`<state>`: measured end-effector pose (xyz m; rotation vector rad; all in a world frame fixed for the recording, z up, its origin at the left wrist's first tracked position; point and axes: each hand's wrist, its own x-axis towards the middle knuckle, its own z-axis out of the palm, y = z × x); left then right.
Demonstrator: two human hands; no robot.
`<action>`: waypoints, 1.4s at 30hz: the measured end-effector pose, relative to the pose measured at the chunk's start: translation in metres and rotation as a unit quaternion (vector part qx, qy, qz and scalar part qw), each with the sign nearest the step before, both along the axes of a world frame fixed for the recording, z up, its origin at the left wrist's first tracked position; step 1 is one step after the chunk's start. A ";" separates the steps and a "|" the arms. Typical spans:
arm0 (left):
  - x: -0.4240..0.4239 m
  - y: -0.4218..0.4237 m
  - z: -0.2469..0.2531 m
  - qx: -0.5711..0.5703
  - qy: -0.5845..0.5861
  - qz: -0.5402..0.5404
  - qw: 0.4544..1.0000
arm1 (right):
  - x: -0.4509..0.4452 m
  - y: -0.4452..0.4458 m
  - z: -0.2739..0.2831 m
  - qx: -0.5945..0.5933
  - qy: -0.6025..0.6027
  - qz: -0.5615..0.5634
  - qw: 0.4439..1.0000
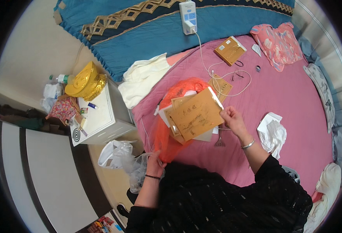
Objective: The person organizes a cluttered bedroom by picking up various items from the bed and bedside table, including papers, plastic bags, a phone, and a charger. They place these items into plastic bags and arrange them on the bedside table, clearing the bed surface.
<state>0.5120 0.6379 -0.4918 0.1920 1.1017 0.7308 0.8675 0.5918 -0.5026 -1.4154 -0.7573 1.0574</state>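
Note:
My right hand (232, 119) grips the right edge of a brown cardboard folder or flat box (198, 115) that bears dark writing. It is held over other brown and white papers (171, 115), which lie in and on a red plastic bag (165, 142). Between the fingers of my left hand (156, 163) is the near edge of that bag, gathered low by the bed's side. A crumpled clear plastic bag (134, 169) hangs against the same hand; whether I hold it too, I cannot tell. Partly under the folder lies another brown box (225, 90).
A pink-covered bed (241, 163) bears a third brown box (232, 48), a white cable (248, 84), eyeglasses (237, 75), a back scratcher's head (220, 142) and a white plastic bag (273, 132). At left stands a white nightstand (101, 119) with a golden ornament (86, 83). A power strip (188, 17) rests against the headboard.

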 end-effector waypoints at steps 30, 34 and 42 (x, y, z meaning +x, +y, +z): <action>-0.056 -0.059 0.085 0.307 0.035 0.049 0.950 | -0.094 -0.080 -0.050 -0.014 -0.641 0.224 0.734; -0.057 -0.060 0.088 0.321 0.063 0.007 0.945 | -0.089 -0.075 -0.088 0.017 -0.670 0.204 0.713; -0.058 -0.059 0.087 0.301 0.038 0.033 0.952 | -0.068 -0.068 -0.041 0.077 -0.595 0.222 0.769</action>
